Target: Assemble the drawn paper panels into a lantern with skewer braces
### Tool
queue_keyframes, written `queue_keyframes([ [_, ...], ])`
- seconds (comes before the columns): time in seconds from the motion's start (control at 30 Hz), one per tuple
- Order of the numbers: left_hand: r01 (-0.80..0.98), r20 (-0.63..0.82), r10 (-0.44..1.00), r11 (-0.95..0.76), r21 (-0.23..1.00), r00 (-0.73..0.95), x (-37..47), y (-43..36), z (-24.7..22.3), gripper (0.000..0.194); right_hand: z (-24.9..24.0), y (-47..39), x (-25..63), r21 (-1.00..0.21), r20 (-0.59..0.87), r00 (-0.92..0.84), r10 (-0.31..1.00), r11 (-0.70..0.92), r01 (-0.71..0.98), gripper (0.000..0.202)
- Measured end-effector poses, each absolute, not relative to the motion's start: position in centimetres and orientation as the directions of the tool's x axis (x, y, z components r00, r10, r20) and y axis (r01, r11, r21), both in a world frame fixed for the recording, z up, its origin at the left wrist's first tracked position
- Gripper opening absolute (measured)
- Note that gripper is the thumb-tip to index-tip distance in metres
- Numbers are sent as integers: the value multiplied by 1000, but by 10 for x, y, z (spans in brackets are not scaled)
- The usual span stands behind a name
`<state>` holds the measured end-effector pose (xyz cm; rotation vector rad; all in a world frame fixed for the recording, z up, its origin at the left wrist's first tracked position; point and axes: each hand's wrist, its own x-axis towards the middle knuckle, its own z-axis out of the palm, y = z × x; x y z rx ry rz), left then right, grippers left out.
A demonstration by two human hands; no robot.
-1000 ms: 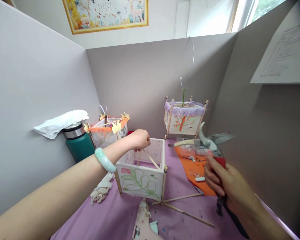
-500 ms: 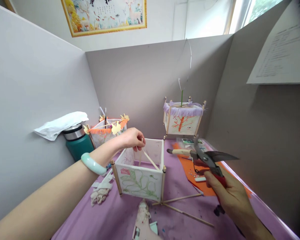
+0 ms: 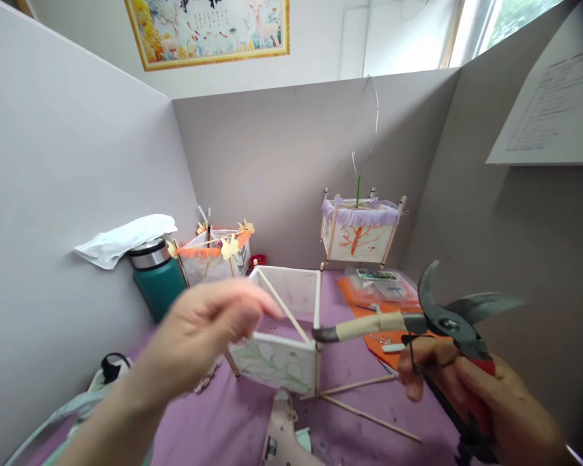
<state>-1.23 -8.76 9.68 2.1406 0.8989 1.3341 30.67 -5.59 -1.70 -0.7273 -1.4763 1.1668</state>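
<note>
My left hand (image 3: 208, 330), blurred by motion, is in front of the white paper lantern (image 3: 272, 362). Its fingers are loosely bent, and I see nothing held in them. Across the lantern's open top a thin wooden stick (image 3: 284, 304) lies diagonally, from the back left corner to the front right one. A green plant drawing on the lantern's front panel is partly blurred. At the right, my right hand (image 3: 505, 401) is closed around the red handle of pruning shears (image 3: 449, 323). Their blades are spread, and the other, pale-wrapped handle points left toward the lantern.
A glue gun (image 3: 284, 430) lies in front of the lantern, beside crossed sticks (image 3: 369, 414). Two decorated lanterns (image 3: 364, 236) stand behind, the orange-fringed one by a green bottle (image 3: 158, 278). Orange sheets (image 3: 350, 298) and a clear plastic box (image 3: 383, 285) lie right. Grey partitions enclose the table.
My left hand has let go of the stick, leaving it across the lantern's top, and has come back toward me. My right hand has moved right and slightly down with the pruning shears.
</note>
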Motion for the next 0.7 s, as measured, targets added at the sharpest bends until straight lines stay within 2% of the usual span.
queue_keyframes([
  [0.07,350,596,738,-675,650,316,-4,-92,78,22,-13,-62,302,-945,328,-343,881,299,-135,46],
  [0.17,211,734,664,-745,632,144,8,-88,63,25,-11,-64,294,-951,310,-386,869,288,-115,45],
  [0.27,109,831,556,-827,552,15,9,-88,67,29,-14,-59,292,-943,327,-338,883,327,-57,34],
  [0.33,190,867,497,-855,483,32,6,-93,76,25,-18,-55,293,-937,345,-274,898,344,-51,33],
  [0.4,344,867,480,-843,413,136,3,-97,83,18,-21,-53,296,-929,371,-215,904,358,-96,39],
  [0.47,511,798,535,-785,350,276,5,-97,82,20,-23,-53,298,-918,385,-142,912,364,-157,43],
  [0.53,648,661,637,-704,289,397,13,-91,72,22,-25,-53,299,-911,384,-81,920,363,-197,39],
  [0.63,724,448,708,-668,173,546,31,-76,48,27,-27,-53,299,-913,368,-70,927,346,-216,38],
  [0.7,772,364,738,-631,75,568,43,-67,34,31,-28,-52,298,-919,351,-71,934,328,-218,38],
])
